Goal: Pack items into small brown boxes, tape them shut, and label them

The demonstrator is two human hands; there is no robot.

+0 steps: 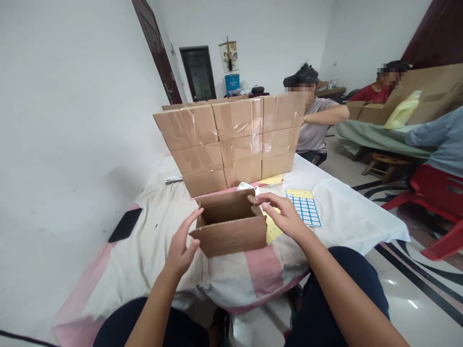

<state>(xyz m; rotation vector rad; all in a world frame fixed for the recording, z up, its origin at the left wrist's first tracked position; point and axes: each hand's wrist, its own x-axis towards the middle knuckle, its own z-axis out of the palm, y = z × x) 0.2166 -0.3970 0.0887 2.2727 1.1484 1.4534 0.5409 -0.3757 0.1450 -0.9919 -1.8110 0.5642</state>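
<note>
An open-topped cardboard box (pixel 231 237) stands on the cloth-covered table in front of me, its inside dark and bare where I can see it. My left hand (pixel 183 246) is at the box's left end, thumb and fingers apart beside the edge. At the right end, my right hand (pixel 284 214) has its fingers spread by the upright end flap (pixel 255 205). Whether the fingertips press on the cardboard is hard to tell. Just right of the box lie a yellow sheet (pixel 274 231) and a sheet of blue-bordered labels (pixel 304 208).
Behind the box rises a stack of taped cardboard boxes (pixel 238 140). A black phone (pixel 125 225) rests on the tablecloth (pixel 159 250) at left. Across the table sits a person (pixel 314 125); others work at a second table with a yellow bottle (pixel 403 111). A red chair (pixel 434 197) stands right.
</note>
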